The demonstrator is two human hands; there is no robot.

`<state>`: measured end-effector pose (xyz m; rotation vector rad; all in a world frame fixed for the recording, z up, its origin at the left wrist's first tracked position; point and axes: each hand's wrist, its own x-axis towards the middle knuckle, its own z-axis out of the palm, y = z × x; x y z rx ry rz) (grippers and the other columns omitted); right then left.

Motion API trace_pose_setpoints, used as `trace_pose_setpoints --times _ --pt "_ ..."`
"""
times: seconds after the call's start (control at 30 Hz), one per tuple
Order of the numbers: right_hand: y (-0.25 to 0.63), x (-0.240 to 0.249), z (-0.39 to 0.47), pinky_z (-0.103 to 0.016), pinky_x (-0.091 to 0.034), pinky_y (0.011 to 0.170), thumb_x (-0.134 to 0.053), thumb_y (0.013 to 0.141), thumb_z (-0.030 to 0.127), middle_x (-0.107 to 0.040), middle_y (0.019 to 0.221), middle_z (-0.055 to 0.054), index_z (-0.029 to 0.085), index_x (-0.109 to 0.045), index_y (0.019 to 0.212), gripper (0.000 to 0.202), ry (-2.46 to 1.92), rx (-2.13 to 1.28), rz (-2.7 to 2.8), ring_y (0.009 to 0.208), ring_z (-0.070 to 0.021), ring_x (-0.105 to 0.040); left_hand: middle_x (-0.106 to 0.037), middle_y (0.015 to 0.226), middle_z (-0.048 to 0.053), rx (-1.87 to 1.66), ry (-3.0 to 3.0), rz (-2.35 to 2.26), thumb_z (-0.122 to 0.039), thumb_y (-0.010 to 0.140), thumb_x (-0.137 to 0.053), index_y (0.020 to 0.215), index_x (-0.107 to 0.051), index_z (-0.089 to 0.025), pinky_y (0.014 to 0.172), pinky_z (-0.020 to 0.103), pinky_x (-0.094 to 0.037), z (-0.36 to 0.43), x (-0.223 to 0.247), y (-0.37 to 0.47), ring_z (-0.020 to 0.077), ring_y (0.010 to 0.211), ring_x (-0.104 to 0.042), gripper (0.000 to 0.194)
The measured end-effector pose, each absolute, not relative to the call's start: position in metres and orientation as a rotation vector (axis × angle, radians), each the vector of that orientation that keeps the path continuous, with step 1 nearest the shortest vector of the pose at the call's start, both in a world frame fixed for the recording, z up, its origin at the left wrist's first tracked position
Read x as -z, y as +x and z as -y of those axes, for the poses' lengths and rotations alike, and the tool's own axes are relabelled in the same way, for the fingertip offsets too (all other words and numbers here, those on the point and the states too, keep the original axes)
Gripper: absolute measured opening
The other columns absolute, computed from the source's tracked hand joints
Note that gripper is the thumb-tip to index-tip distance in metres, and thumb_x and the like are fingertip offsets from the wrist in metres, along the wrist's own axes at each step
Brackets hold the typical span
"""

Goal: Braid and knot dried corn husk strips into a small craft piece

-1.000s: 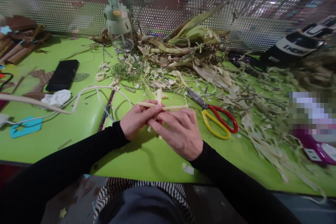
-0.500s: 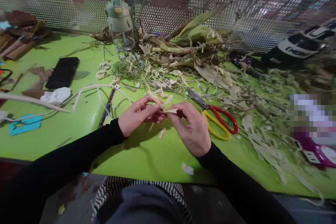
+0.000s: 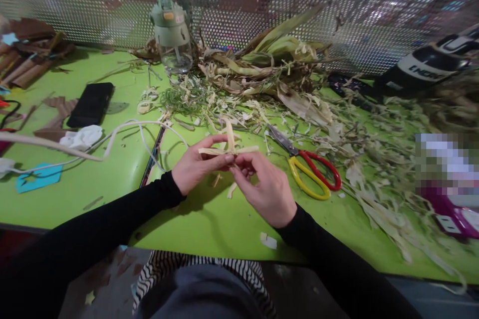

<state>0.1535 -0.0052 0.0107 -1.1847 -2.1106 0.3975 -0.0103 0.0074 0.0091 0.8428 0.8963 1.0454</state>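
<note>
Pale strips of dried corn husk [image 3: 229, 134] cross one another between my hands, their ends sticking out to the left, upward and to the right. My left hand [image 3: 202, 162] pinches the crossing between thumb and fingers. From the right, my right hand [image 3: 264, 179] grips the same piece low near the crossing, its thumb and fingertips almost touching those of the left. Part of the husk is hidden behind the fingers. Scissors [image 3: 309, 167] with one red and one yellow handle lie just right of my right hand, blades partly among the scraps.
Husk scraps [image 3: 224, 94] and a heap of dried leaves [image 3: 262, 67] spread across the green table [image 3: 217, 224]. A clear bottle [image 3: 174, 35] stands behind. On the left are a phone [image 3: 92, 104], a white cable [image 3: 108, 144] and a blue card [image 3: 39, 178]. A dark bottle [image 3: 419, 67] lies right.
The husk piece has turned in my hands, so one strip now points up and another left. My right hand has shifted slightly left and down, closer to the left fingertips.
</note>
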Motion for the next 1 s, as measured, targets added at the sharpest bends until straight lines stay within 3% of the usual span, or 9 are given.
trace_pose_setpoints --times 0.17,0.37,0.5,0.63,0.83,1.0 --pt "0.151 -0.010 0.007 -0.026 -0.048 0.062 -0.053 0.087 0.015 -0.066 0.080 -0.005 0.014 -0.057 0.096 0.010 -1.050 -0.183 2.246 0.068 -0.0145 -0.060 -0.070 0.078 0.003 -1.113 0.792 -0.939 -0.027 0.070 -0.074 0.095 -0.059 -0.012 0.073 0.028 -0.053 -0.010 -0.007 -0.012 0.0115 0.069 -0.065 0.033" --pt "0.157 -0.018 0.001 -0.030 -0.049 0.067 -0.058 0.087 0.019 -0.067 0.081 -0.004 0.018 -0.059 0.091 0.004 -0.978 -0.105 2.203 0.074 -0.0162 -0.060 -0.064 0.065 -0.001 -0.934 0.856 -0.972 -0.021 0.071 -0.072 0.092 -0.058 -0.011 0.061 0.023 -0.048 -0.012 -0.011 -0.017 0.0076 0.056 -0.059 0.027" --pt "0.162 -0.021 -0.006 -0.033 -0.050 0.071 -0.060 0.086 0.024 -0.065 0.085 -0.004 0.019 -0.057 0.085 0.006 -1.068 -0.422 2.087 0.080 -0.0174 -0.060 -0.063 0.065 -0.002 -0.821 0.867 -0.932 -0.018 0.070 -0.071 0.089 -0.057 -0.011 0.060 0.022 -0.048 -0.010 -0.017 -0.015 0.0082 0.058 -0.060 0.024" --pt "0.162 -0.016 -0.007 -0.027 -0.051 0.061 -0.058 0.087 0.026 -0.062 0.080 -0.001 0.019 -0.055 0.087 0.008 -1.132 -0.941 1.867 0.068 -0.0124 -0.060 -0.065 0.067 -0.002 -0.845 0.866 -0.900 -0.021 0.070 -0.072 0.091 -0.055 -0.013 0.059 0.021 -0.049 -0.007 -0.018 -0.013 0.0090 0.059 -0.062 0.029" --pt "0.163 -0.008 -0.006 -0.027 -0.055 0.070 -0.067 0.081 0.027 -0.063 0.091 -0.001 0.022 -0.053 0.108 0.031 -1.122 -1.085 1.613 0.080 -0.0128 -0.062 -0.066 0.064 -0.001 -0.966 0.804 -0.898 -0.017 0.072 -0.071 0.092 -0.055 -0.011 0.059 0.020 -0.051 -0.006 -0.012 -0.011 0.0076 0.056 -0.061 0.026" --pt "0.164 -0.008 -0.008 -0.026 -0.056 0.071 -0.068 0.079 0.030 -0.066 0.091 -0.002 0.020 -0.058 0.100 0.026 -1.170 -1.066 1.584 0.078 -0.0118 -0.063 -0.066 0.070 0.000 -1.028 0.659 -0.907 -0.015 0.073 -0.069 0.094 -0.059 -0.010 0.063 0.023 -0.054 -0.006 -0.014 -0.009 0.0077 0.059 -0.062 0.024"
